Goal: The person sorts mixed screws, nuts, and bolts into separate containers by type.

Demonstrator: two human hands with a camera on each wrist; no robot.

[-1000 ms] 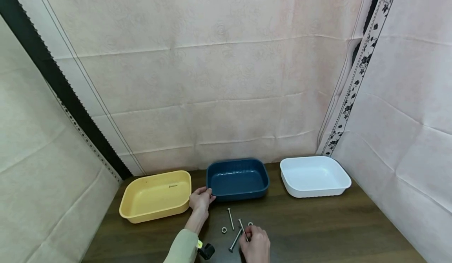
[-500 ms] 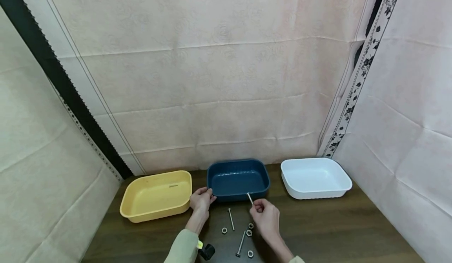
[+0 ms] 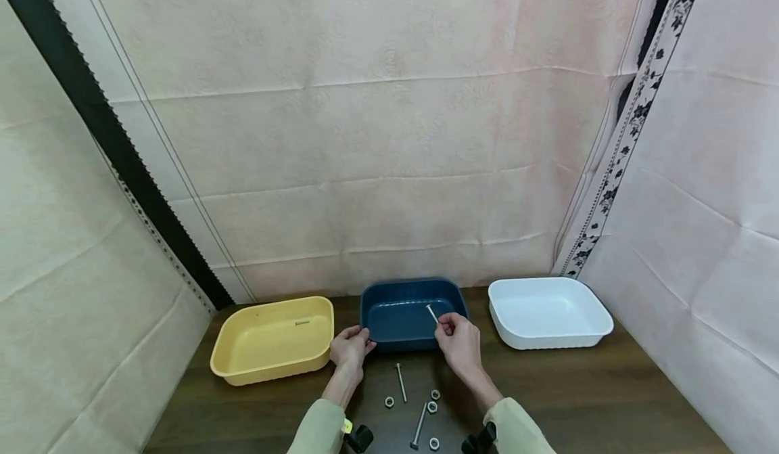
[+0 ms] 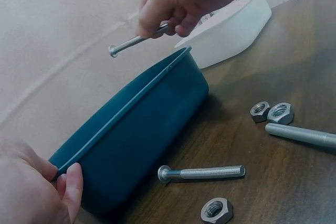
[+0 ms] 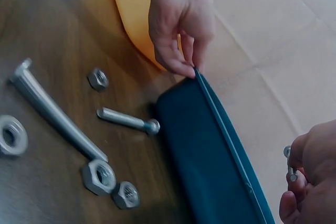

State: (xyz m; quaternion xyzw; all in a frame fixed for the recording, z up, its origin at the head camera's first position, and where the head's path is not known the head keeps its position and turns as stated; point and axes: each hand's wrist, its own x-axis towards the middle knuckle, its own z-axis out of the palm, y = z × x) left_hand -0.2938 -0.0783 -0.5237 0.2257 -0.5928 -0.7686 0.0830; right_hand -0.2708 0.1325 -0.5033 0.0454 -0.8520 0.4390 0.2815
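My right hand pinches a silver bolt between thumb and fingers, its round head pointing away from the hand. The bolt is held over the near right part of the dark blue tray. At that tray's near left corner, my left hand pinches the rim between thumb and fingers, as the right wrist view also shows. On the table in front of the tray lie a second bolt, a thicker, longer bolt and several hex nuts.
To the left stands a yellow tray with a small bolt inside. A white tray is on the right. Pale cloth hangs behind and at both sides of the brown wooden table.
My right hand has lifted the bolt from among the loose bolts and nuts and carried it forward to above the blue tray. My left hand has stayed at the tray's corner.
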